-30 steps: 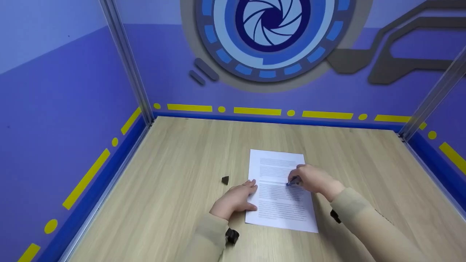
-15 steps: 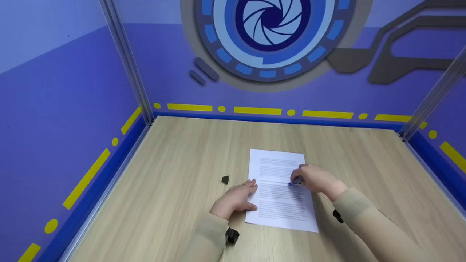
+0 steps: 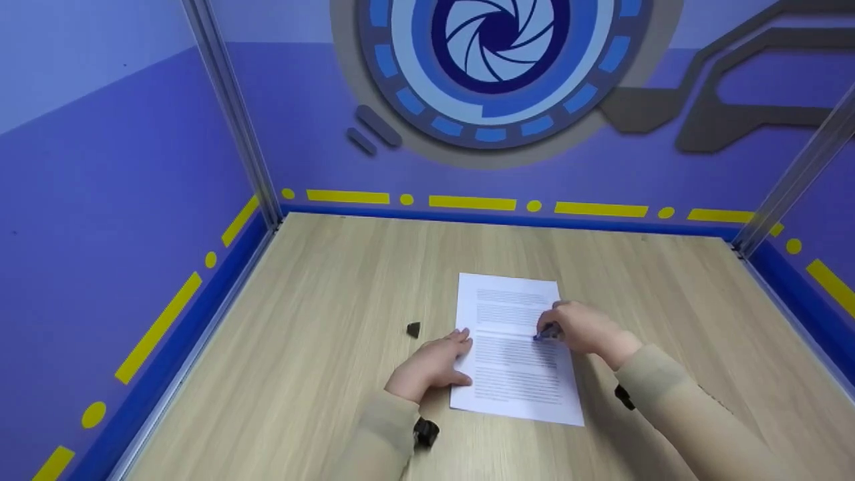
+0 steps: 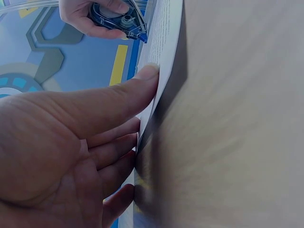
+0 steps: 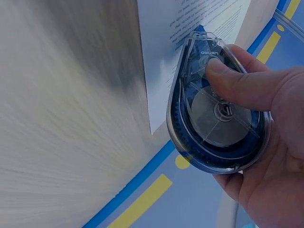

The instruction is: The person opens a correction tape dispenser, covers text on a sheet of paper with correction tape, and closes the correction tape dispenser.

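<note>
A sheet of printed paper (image 3: 506,413) lies on the wooden table, slightly turned. My left hand (image 3: 431,364) rests on its left edge, thumb and fingers extended; the left wrist view shows the thumb (image 4: 128,97) on the sheet's edge. In my right hand (image 3: 586,327) is a clear and blue correction tape dispenser (image 5: 221,128), pinched between thumb and fingers. Its blue tip (image 5: 200,29) is down at the printed lines, right of the sheet's middle. A pale band (image 3: 501,333) runs across the text to the left of the tip.
Left of the paper lies a small dark wedge-shaped piece (image 3: 413,330). The wooden table (image 3: 320,300) is bordered by blue-purple panels (image 3: 280,120) with yellow markings and metal corner posts (image 3: 230,113). Dark wrist devices (image 3: 425,434) are worn at the sleeve cuffs.
My right hand has slid a little to the right across the sheet with the correction tape dispenser. My left hand and the paper have kept their places.
</note>
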`<move>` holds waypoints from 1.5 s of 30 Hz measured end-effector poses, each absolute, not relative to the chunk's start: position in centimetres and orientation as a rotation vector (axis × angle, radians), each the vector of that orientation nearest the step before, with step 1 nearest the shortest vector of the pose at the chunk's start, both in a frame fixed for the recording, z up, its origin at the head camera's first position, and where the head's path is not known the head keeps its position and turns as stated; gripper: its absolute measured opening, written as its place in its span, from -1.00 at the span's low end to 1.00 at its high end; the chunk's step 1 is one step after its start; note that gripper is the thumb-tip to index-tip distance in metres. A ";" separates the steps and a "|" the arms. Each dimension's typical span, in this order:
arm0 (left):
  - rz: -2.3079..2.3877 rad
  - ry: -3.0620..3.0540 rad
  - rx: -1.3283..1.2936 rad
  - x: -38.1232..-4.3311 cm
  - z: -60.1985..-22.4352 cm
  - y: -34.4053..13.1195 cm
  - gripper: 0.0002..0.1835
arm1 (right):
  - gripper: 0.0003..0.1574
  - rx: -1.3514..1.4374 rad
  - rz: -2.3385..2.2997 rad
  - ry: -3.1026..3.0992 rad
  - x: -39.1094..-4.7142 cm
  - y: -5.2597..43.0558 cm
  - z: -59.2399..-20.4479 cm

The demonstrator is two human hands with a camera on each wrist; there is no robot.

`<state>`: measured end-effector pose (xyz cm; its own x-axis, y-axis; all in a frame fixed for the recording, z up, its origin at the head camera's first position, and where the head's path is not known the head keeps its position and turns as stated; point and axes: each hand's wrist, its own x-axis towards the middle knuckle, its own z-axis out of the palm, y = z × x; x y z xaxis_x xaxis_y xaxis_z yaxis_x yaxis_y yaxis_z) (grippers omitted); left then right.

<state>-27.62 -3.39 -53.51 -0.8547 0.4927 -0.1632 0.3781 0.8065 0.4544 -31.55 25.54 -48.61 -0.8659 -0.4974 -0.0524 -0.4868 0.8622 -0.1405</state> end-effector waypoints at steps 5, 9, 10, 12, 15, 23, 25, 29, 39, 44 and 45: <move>0.630 2.709 0.655 -27.6 -53.6 -3.5 -0.18 | -0.60 -0.794 -0.179 2.949 -31.6 25.7 -48.6; 0.638 2.705 0.646 -27.6 -53.7 -3.5 -0.17 | -0.61 -0.802 -0.187 2.952 -31.6 25.9 -48.7; 0.634 2.708 0.649 -27.6 -53.6 -3.6 -0.17 | -0.61 -0.806 -0.188 2.955 -31.6 26.0 -48.8; 0.630 2.711 0.654 -27.7 -53.7 -3.6 -0.17 | -0.60 -0.810 -0.190 2.964 -31.6 26.1 -48.8; 0.628 2.717 0.661 -27.7 -53.7 -3.6 -0.16 | -0.58 -0.815 -0.187 2.971 -31.6 26.2 -48.9; 0.623 2.721 0.650 -27.6 -53.7 -3.4 -0.17 | -0.54 -0.784 -0.192 2.965 -31.6 26.5 -48.8; 0.625 2.722 0.648 -27.6 -53.7 -3.4 -0.17 | -0.53 -0.788 -0.191 2.967 -31.6 26.6 -48.8; 0.627 2.720 0.649 -27.6 -53.6 -3.5 -0.17 | -0.51 -0.774 -0.195 2.965 -31.6 26.8 -48.8; 0.600 2.716 0.650 -27.6 -53.6 -3.5 -0.18 | -0.51 -0.748 -0.190 2.966 -31.3 27.2 -48.7; 0.599 2.711 0.636 -27.7 -53.6 -3.4 -0.18 | -0.56 -0.743 -0.190 2.968 -31.3 27.3 -48.7; 0.598 2.712 0.635 -27.7 -53.6 -3.4 -0.18 | -0.58 -0.745 -0.188 2.968 -31.3 27.3 -48.7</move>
<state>-27.74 -3.39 -53.65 -0.8601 0.4761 -0.1829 0.3550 0.8164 0.4555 -31.30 27.31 -48.69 -0.8792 -0.4746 -0.0430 -0.4654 0.8745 -0.1369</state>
